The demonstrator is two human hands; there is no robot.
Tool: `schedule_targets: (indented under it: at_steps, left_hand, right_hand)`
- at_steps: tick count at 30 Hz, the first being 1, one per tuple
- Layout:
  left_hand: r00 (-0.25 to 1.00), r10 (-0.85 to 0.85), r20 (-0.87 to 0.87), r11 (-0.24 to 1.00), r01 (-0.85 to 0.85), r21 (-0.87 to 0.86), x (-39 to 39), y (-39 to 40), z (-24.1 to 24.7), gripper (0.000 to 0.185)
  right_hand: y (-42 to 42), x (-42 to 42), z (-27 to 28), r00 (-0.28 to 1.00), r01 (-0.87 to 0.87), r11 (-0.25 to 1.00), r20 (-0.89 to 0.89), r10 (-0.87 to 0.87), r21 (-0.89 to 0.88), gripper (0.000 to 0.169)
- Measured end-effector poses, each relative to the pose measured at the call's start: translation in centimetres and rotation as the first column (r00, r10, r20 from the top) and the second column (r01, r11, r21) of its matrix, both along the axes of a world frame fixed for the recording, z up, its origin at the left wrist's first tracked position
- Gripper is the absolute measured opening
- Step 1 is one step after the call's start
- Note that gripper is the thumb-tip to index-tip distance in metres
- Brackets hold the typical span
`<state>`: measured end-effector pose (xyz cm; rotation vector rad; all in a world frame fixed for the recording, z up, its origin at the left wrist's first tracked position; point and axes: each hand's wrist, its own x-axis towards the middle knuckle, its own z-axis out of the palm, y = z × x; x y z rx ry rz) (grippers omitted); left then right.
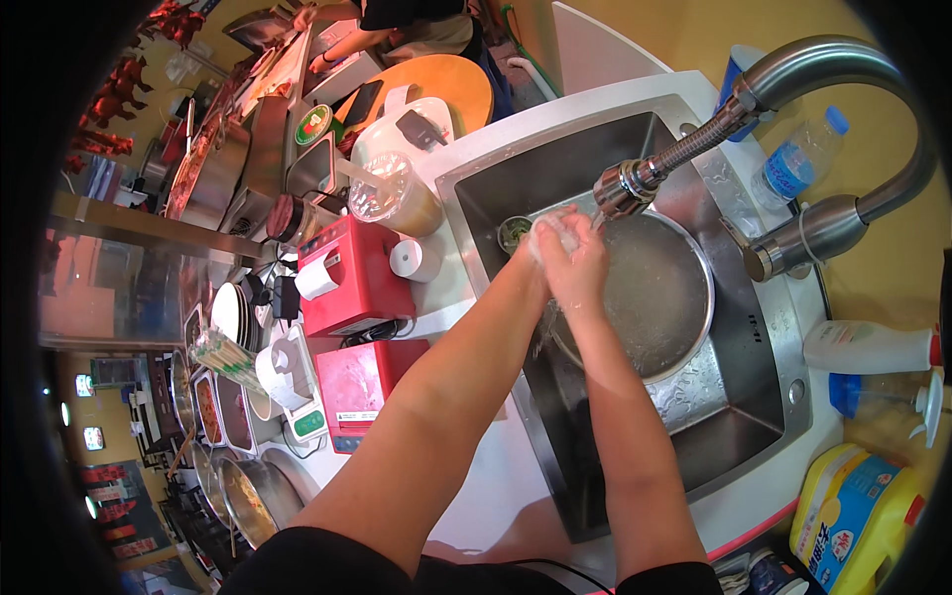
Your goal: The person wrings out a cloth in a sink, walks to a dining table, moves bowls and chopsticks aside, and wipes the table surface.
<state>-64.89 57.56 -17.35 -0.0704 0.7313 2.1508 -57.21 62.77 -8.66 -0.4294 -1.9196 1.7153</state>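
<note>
My left hand (547,236) and my right hand (579,260) are pressed together over the stainless steel sink (595,476), wet and with whitish foam on them. Water runs onto them from the metal faucet head (625,187), just to their right. Whether anything lies between the palms is hidden. Below and to the right of the hands, a round metal basin (647,297) full of cloudy water sits in the sink. The drain strainer (513,232), with green scraps in it, shows just left of the hands.
Left of the sink stand a lidded plastic cup (394,197), a paper roll (414,260) and two red printers (353,279). Bottles, a yellow detergent jug (851,513) and the faucet base (788,242) line the right side. Another person (416,30) works at the top.
</note>
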Motion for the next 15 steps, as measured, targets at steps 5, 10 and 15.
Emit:
schedule_targets:
  at_steps: [5, 10, 15]
  left_hand:
    - [0.968, 0.073, 0.241, 0.934, 0.019, -0.357, 3.4, 1.8, 7.2, 0.036]
    - [0.937, 0.281, 0.206, 0.897, -0.181, -0.403, 4.6, 0.9, 7.7, 0.039]
    - [0.939, 0.154, 0.308, 0.970, -0.085, -0.226, 4.8, 0.0, 9.8, 0.050]
  right_hand:
    - [4.6, -3.9, -1.2, 0.918, -0.033, 0.931, 0.380, -0.115, 0.363, 0.029]
    - [5.2, -5.3, -1.2, 0.951, -0.016, 0.755, 0.242, -0.191, 0.655, 0.026]
    - [5.1, -3.9, 0.2, 0.937, -0.085, 0.968, 0.350, -0.004, 0.237, 0.032]
